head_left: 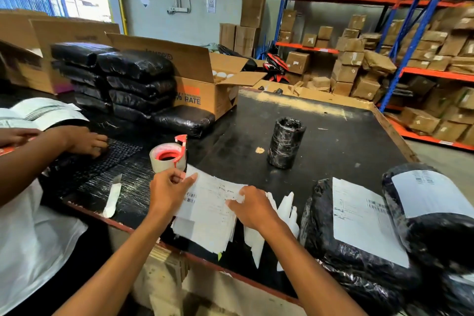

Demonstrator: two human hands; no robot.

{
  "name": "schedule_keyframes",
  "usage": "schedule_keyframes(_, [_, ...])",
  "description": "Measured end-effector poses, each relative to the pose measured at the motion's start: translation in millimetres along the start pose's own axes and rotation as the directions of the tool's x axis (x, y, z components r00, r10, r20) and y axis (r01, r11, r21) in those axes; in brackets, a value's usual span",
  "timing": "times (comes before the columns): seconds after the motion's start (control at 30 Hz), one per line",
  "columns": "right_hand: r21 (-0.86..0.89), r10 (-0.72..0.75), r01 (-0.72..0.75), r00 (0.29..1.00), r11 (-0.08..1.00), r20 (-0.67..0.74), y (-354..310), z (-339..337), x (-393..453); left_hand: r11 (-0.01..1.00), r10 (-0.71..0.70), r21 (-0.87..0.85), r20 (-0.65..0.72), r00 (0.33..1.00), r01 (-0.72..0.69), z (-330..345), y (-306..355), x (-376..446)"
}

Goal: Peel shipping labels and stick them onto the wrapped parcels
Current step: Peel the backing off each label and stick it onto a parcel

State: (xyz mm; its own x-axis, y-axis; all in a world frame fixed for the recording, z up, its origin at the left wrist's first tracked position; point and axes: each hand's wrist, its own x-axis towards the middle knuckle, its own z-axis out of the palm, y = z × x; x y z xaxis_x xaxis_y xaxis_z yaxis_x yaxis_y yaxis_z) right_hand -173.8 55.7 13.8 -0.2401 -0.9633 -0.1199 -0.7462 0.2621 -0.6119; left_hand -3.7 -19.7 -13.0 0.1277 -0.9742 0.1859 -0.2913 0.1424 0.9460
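A stack of white shipping labels (207,213) lies at the near edge of the black table (333,141). My left hand (168,192) pinches the top label's left edge between thumb and fingers. My right hand (252,206) pinches its right edge, where the paper curls up. At the right sit two black wrapped parcels (333,246) (436,233), each with a white label stuck on top. An unlabelled black cylindrical parcel (286,142) stands upright mid-table. Several black wrapped parcels (133,82) are stacked at the back left.
A tape roll on a red dispenser (169,155) stands just beyond my left hand. Peeled backing strips (282,215) lie by my right hand. Another person's hands (84,141) work at the left on black wrap. An open cardboard box (205,84) sits behind the stack. Shelves of cartons fill the right.
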Motion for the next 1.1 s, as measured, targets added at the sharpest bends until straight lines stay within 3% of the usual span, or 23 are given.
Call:
schedule_keyframes(0.17, [0.084,-0.078,0.090,0.988,0.992,-0.133,2,-3,2,0.987,0.066,-0.154,0.152,0.986,-0.042,-12,29,1])
schedule_keyframes(0.3, [0.564,-0.073,0.148,0.985,0.812,-0.154,-9,-33,-17,0.950,0.099,-0.310,0.185,0.978,-0.038,-14,70,-8])
schedule_keyframes(0.37, [0.659,-0.131,0.195,0.981,0.726,-0.146,-15,-52,-33,0.928,0.085,-0.373,0.179,0.980,-0.013,-13,90,-11])
schedule_keyframes(0.6, [0.498,-0.321,0.390,0.921,0.775,-0.221,-19,-124,-84,0.884,0.047,-0.465,0.181,0.982,0.043,7,152,-16])
schedule_keyframes(1.1, [0.386,-0.432,0.513,0.857,0.767,-0.279,-9,-187,-128,0.883,0.138,-0.470,0.228,0.964,-0.015,37,213,-35])
